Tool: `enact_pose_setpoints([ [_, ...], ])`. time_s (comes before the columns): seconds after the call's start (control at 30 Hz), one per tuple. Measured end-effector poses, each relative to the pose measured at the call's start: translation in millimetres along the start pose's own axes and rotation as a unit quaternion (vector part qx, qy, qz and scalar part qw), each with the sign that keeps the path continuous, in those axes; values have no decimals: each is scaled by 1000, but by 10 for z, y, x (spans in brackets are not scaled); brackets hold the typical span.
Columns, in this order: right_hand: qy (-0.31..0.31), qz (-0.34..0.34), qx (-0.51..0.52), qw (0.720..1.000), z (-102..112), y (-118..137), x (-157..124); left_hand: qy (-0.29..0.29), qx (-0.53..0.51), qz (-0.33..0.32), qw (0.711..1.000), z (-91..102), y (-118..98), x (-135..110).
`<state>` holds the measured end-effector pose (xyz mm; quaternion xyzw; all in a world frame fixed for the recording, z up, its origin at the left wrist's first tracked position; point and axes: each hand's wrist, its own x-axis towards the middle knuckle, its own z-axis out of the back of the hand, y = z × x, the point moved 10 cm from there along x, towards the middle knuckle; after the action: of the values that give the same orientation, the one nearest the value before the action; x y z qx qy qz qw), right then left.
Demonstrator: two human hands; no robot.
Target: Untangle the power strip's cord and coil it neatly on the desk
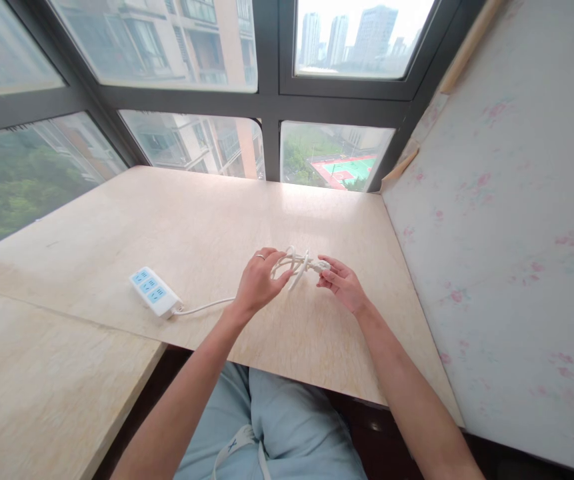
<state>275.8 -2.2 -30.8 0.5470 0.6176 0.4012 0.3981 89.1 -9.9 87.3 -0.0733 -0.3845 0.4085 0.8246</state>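
Note:
A white power strip [155,292] with blue sockets lies on the beige stone sill [177,213]. Its white cable [207,307] runs right along the sill into a looped bundle [297,261] held just above the surface. My left hand [259,280], a ring on one finger, has its fingers closed round the coils. My right hand [341,283] pinches the plug end of the cable at the bundle's right side.
Dark-framed windows [267,107] ring the sill at the back and left. A pale flowered wall panel [507,233] rises on the right. A second stone ledge [41,393] sits lower at front left. My light blue trousers [277,427] show below the sill's front edge.

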Motion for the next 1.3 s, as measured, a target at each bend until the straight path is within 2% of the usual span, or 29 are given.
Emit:
enact_pose_setpoints([
  [0.07,-18,14,5,1000,3,15,-6,4,0,15,1000,-3,2,-29],
  [0.17,-32,25,20,999,-18,26,-31,0,-16,79,997,-71,81,-163],
  [0.33,-46,32,21,998,-51,31,-73,-16,-111,165,980,-214,186,-393],
  [0.43,-46,30,21,998,-67,17,-83,-29,-138,174,975,-237,147,-432],
  [0.53,-45,27,23,998,-72,12,-91,-42,-113,164,979,-260,91,-428],
  [0.73,-40,18,21,999,-73,33,-107,-82,-89,209,970,-310,182,-417],
  [0.9,-29,32,17,999,-98,82,-119,-123,-132,228,957,-244,199,-431],
  [1.1,-49,105,-60,991,-125,229,-170,-154,-156,248,944,-183,234,-482],
  [1.3,-62,225,-174,957,-217,434,-337,-165,-229,312,907,-199,381,-527],
])
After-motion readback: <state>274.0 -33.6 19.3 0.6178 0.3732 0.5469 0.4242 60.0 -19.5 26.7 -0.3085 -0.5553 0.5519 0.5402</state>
